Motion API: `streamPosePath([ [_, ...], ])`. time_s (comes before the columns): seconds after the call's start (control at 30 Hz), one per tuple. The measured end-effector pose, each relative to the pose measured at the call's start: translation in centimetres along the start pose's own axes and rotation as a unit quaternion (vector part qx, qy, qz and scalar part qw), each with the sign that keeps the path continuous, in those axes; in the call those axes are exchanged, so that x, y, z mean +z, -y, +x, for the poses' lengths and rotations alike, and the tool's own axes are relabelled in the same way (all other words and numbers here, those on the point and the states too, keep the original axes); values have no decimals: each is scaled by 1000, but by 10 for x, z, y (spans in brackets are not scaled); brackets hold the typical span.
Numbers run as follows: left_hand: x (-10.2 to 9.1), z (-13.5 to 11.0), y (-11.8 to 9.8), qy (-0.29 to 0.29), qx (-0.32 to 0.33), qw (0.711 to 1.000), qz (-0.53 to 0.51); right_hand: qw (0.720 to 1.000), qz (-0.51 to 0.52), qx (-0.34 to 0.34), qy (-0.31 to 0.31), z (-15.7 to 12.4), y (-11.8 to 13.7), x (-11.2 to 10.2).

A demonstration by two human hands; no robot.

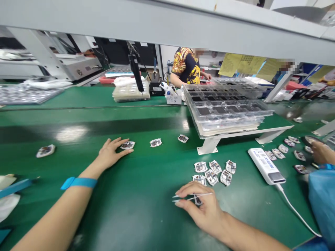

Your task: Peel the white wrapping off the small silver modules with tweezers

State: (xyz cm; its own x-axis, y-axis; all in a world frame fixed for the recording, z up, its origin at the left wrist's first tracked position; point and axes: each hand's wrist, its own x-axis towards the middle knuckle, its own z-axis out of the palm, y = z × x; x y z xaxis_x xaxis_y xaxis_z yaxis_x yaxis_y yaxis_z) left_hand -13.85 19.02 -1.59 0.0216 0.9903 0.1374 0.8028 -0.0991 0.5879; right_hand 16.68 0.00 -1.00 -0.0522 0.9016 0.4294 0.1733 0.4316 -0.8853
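Note:
My left hand [111, 153] reaches over the green bench with its fingers spread. Thumb and forefinger lie on either side of a small white-framed electronic module [128, 145], shaped like a watch case; whether they touch it I cannot tell. My right hand [200, 209] grips a pair of tweezers [192, 197], tips pointing left. Another module [198, 199] shows partly behind the tweezers, mostly hidden by that hand. Just beyond lies a cluster of several similar modules [211, 177]. Single ones, including a nearby module [156, 142] and a farther module [183, 138], sit along the belt's middle.
Stacked clear trays [230, 111] stand on a low white-legged stand [209, 144]. A white power bank [266, 166] with a cable lies at right. A co-worker's hand [323, 152] is among modules there. An electric screwdriver [135, 73] hangs at the back; a person sits opposite.

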Motion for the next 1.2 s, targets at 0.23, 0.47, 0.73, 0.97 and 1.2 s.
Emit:
streamPosePath([
  [0.23,18,-41,-35,-35,-57,987,-144,1000,0,0,-17,1,0,-3],
  [0.47,53,-123,-114,144,-84,898,-407,996,46,-8,-74,1,0,-7],
  [0.73,64,-171,-138,185,-85,883,-422,999,11,-41,-26,3,2,-4],
  [0.97,67,-177,-129,132,-73,930,-334,995,-67,-77,9,2,6,-5],
  [1.2,52,-174,-139,211,-143,850,-461,1000,2,3,-15,3,2,-8],
])
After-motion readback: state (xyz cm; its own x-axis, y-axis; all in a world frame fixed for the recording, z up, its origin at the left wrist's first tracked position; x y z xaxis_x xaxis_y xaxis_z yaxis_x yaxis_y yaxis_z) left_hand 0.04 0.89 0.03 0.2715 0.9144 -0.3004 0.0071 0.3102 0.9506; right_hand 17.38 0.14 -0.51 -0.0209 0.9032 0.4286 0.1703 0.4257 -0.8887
